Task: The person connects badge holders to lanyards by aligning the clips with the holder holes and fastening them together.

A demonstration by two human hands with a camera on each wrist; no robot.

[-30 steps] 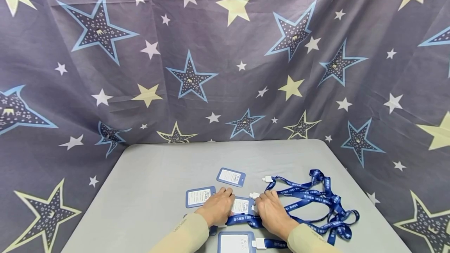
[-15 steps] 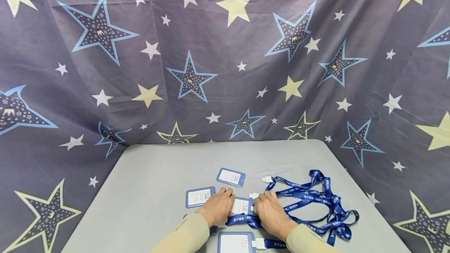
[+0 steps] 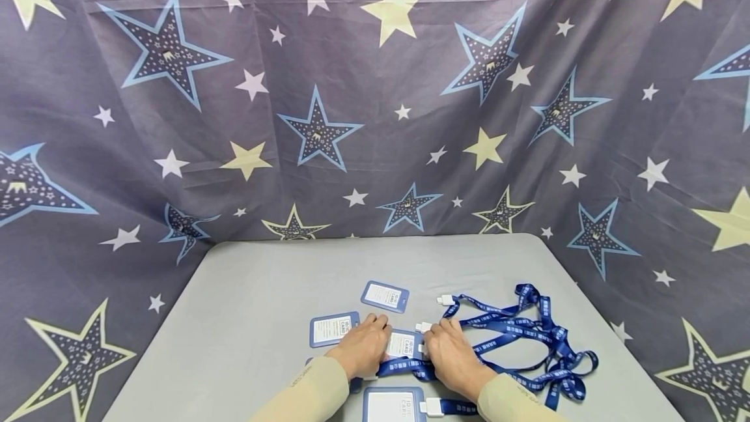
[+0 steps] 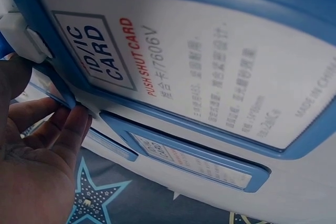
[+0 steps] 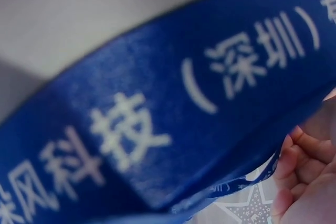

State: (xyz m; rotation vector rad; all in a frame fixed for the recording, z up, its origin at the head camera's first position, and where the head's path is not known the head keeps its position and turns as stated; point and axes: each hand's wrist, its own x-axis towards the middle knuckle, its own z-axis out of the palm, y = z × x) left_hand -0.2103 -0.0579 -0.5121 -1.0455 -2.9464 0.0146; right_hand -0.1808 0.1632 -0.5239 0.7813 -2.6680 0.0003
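Observation:
My left hand (image 3: 364,346) pinches the left end of a blue-framed card holder (image 3: 404,344) between thumb and fingers, also seen in the left wrist view, where the left hand (image 4: 44,135) grips its edge. At the holder's right end is a white clip (image 3: 423,348), and my right hand (image 3: 454,353) has curled fingers right at it; its grip is largely hidden. A blue lanyard (image 3: 407,365) with white lettering crosses just in front of both hands. In the right wrist view this lanyard strap (image 5: 131,124) covers much of the picture, with the right hand (image 5: 310,177) behind it.
Two card holders without straps, one at the back (image 3: 385,296) and one at the left (image 3: 333,329), lie flat on the grey table (image 3: 263,292). Another holder (image 3: 394,406) with clip lies in front. Tangled blue lanyards (image 3: 551,337) fill the right. A star-patterned curtain (image 3: 375,96) stands behind.

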